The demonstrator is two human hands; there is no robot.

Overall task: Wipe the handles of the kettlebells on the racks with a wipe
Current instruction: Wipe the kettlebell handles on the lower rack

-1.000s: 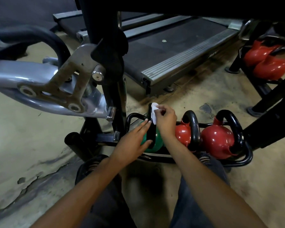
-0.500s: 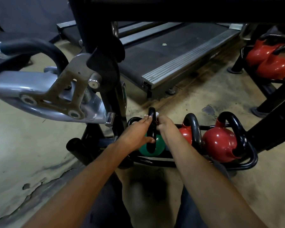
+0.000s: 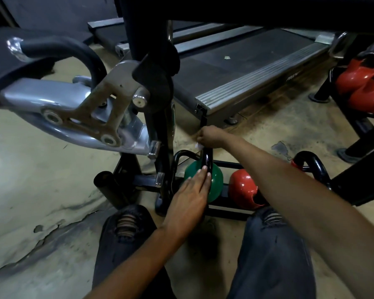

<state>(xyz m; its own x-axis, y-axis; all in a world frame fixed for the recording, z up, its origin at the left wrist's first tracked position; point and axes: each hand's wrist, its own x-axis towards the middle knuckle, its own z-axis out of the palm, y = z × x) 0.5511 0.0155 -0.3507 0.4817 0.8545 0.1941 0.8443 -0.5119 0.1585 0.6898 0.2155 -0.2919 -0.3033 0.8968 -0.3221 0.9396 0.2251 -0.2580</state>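
A green kettlebell (image 3: 215, 180) with a black handle (image 3: 208, 156) sits at the left end of a low black floor rack (image 3: 227, 210). My left hand (image 3: 191, 195) lies flat with straight fingers against the green ball and the lower handle. My right hand (image 3: 209, 138) grips the top of that handle through a white wipe (image 3: 198, 146), of which only a small corner shows. A red kettlebell (image 3: 243, 188) stands to the right of the green one. Another red kettlebell's black handle (image 3: 311, 164) pokes out behind my right forearm.
A silver and black exercise machine arm (image 3: 73, 108) and black upright post (image 3: 151, 61) loom at the left, close to the rack. A treadmill deck (image 3: 242, 67) lies behind. More red kettlebells (image 3: 363, 87) sit on a black rack at the far right. My knees are below.
My right hand with the wipe has moved up to the top of the green kettlebell's handle. My left hand slid down from the handle onto the green ball. The view shifted left.
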